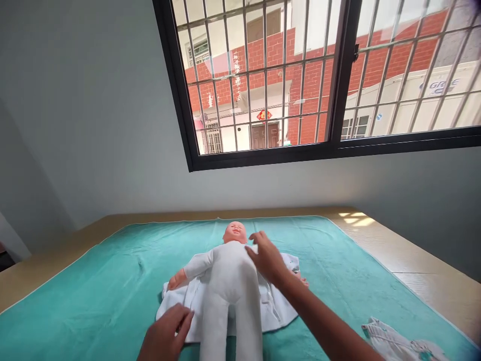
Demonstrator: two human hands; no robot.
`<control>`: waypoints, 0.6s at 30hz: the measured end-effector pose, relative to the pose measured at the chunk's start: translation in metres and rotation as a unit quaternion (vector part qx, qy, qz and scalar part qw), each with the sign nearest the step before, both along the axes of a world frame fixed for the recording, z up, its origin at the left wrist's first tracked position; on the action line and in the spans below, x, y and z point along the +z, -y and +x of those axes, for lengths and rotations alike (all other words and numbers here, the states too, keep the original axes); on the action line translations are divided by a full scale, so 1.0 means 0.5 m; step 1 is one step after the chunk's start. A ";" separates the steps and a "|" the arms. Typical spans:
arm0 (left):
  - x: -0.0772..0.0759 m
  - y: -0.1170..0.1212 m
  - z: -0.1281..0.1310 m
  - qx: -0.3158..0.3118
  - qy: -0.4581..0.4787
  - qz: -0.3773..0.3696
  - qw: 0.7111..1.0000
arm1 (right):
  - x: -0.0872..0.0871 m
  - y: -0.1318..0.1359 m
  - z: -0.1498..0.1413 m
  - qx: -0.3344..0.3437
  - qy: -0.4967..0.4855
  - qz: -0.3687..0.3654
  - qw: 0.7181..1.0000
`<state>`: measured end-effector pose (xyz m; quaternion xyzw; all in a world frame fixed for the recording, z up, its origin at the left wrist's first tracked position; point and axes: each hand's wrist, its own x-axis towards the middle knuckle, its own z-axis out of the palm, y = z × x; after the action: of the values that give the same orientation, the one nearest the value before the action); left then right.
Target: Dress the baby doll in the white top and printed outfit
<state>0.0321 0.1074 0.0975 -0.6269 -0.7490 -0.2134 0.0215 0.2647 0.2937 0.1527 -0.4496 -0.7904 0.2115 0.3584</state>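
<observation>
Hands both in frame: right hand point(266, 258) at center, just right of the doll's neck and shoulder, thumb and fingers parted, released; can't tell if the thumb touches the doll. Left hand point(167, 333) at lower center-left, fingers curled over the white garment's lower left part; can't tell if it's pinching fabric. Doll point(233, 273) between them, on its back, head toward the top of the frame, legs running off the bottom edge. White garment point(276, 308) spread flat under its torso, showing on both sides. Doll's arm on frame left reaches over the garment; the other is mostly behind the right forearm. All on a green cloth point(93, 291) covering most of the worktop point(409, 260). Printed clothing point(398, 343) bunched at lower right. Barred window point(332, 145) above.
</observation>
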 end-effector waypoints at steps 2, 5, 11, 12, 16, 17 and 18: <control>-0.001 -0.066 -0.039 -0.054 -0.057 -0.026 0.997 | 0.003 0.022 -0.072 0.061 0.016 0.039 0.997; -0.016 -0.139 -0.064 -0.110 -0.091 -0.077 0.987 | 0.004 0.021 -0.184 0.147 0.131 0.104 0.975; -0.028 -0.153 -0.083 -0.128 0.018 -0.057 0.990 | 0.012 -0.032 -0.314 0.199 0.290 0.062 0.934; -0.026 -0.151 -0.088 -0.125 0.040 -0.047 0.990 | 0.015 -0.037 -0.322 0.200 0.296 0.050 0.933; -0.023 -0.153 -0.102 -0.097 0.065 0.000 0.993 | 0.028 -0.033 -0.323 0.185 0.270 0.024 0.945; -0.024 -0.155 -0.104 -0.089 0.061 0.007 0.994 | 0.030 -0.030 -0.318 0.175 0.253 0.022 0.951; -0.026 -0.158 -0.106 -0.084 0.056 0.013 0.995 | 0.031 -0.027 -0.311 0.163 0.233 0.021 0.958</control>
<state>-0.0209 0.1866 0.0845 -0.6743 -0.6909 -0.2589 -0.0305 0.1092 0.3074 0.1684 -0.3438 -0.9189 0.1395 0.1339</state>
